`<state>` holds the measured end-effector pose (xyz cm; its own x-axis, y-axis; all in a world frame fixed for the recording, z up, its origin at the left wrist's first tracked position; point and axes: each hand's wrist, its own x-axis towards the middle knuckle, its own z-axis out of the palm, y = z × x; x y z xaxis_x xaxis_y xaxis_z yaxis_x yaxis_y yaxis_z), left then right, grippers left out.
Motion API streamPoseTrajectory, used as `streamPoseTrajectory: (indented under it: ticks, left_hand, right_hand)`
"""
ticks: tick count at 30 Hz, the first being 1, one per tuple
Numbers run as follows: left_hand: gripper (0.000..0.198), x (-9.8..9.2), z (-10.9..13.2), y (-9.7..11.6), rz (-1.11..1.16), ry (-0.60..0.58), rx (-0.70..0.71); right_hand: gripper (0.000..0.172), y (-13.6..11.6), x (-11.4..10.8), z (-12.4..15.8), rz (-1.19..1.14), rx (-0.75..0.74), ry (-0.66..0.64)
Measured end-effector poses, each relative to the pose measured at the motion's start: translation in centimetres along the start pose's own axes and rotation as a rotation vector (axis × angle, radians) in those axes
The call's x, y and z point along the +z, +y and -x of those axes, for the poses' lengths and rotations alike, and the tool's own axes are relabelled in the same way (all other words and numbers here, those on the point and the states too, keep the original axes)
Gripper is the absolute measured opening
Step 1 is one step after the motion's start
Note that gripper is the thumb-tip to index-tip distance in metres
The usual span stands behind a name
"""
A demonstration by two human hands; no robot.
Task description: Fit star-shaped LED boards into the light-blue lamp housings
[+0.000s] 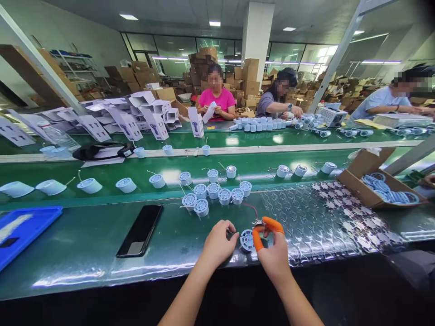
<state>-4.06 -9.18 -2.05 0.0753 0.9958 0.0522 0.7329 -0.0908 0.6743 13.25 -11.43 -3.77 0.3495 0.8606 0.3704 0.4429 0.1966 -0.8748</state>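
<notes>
A light-blue round housing [247,240] with a spoked face sits on the bench between my hands. My right hand [274,246] wears orange finger covers on thumb and forefinger. These pinch a small round metal part [258,223] with a thin red wire, just above and right of the housing. My left hand [220,242] is at the housing's left side with its fingers curled in; whatever lies between them is too small to make out. Beyond my hands stands a cluster of similar blue housings [224,196], some with thin wires sticking out.
A black phone [140,231] and a blue tray [30,231] lie to the left. On the right are flat metal pieces [356,217] and a cardboard box [377,199] of blue rings. More housings line the green belt [102,172]. Several people work across from me.
</notes>
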Motion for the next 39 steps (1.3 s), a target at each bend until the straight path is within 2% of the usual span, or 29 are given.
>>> streamPoseTrajectory:
  ticks: [3, 5, 7, 9, 12, 16, 20, 23, 28, 32, 34, 36, 37, 39]
  left_hand:
    - [0.033, -0.5, 0.7, 0.8, -0.08, 0.27, 0.267]
    - [0.044, -0.5, 1.1, 1.6, -0.077, 0.381, 0.486]
    - [0.048, -0.3, 1.2, 2.1, -0.053, 0.373, 0.663]
    - [0.045, -0.2, 1.0, 2.3, -0.024, 0.303, 0.738]
    - [0.035, -0.3, 0.6, 1.7, 0.004, 0.2, 0.653]
    - [0.032, -0.4, 0.6, 0.3, 0.114, 0.08, 0.449]
    - [0.026, 0.6, 1.0, -0.4, 0.247, 0.018, 0.228]
    - [0.03, 1.8, 1.1, -0.6, 0.265, -0.04, 0.164]
    - [0.04, 2.5, 1.1, -1.1, 0.181, -0.103, 0.26]
    - [0.045, 2.2, 1.9, -0.7, 0.202, -0.171, 0.294]
    - [0.05, 2.4, 2.4, -0.1, 0.205, -0.183, 0.263]
    - [0.051, 2.8, 2.7, 0.6, 0.189, -0.14, 0.167]
    - [0.048, 3.0, 2.8, 1.0, 0.198, -0.112, 0.119]
    - [0.044, 3.3, 2.8, 1.6, 0.281, -0.092, 0.096]
  right_hand:
    - [0.041, -0.7, -1.5, -0.6, -0.033, -0.01, -0.072]
    - [0.04, -1.2, -2.2, -0.9, -0.05, -0.017, -0.122]
    - [0.038, -1.8, -2.7, -1.0, -0.087, -0.003, -0.224]
    - [0.033, -2.3, -3.2, -1.2, -0.123, 0.024, -0.346]
    - [0.03, -2.8, -4.3, -1.6, -0.07, -0.015, -0.452]
    - [0.026, -2.6, -5.4, -2.4, 0.134, -0.217, -0.52]
    - [0.022, -1.9, -5.1, -2.6, 0.291, -0.354, -0.552]
    - [0.021, -1.5, -4.3, -2.6, 0.324, -0.381, -0.56]
    - [0.014, -1.1, -3.3, -2.3, 0.249, -0.375, -0.56]
    - [0.01, -0.7, -3.2, -1.7, 0.319, -0.362, -0.522]
    - [0.014, -0.5, -3.3, -1.3, 0.318, -0.34, -0.517]
    - [0.018, -0.2, -3.3, -0.7, 0.227, -0.289, -0.496]
    - [0.022, -0.1, -3.3, -0.4, 0.153, -0.236, -0.469]
    - [0.041, -0.1, -3.3, 0.3, -0.037, -0.072, -0.391]
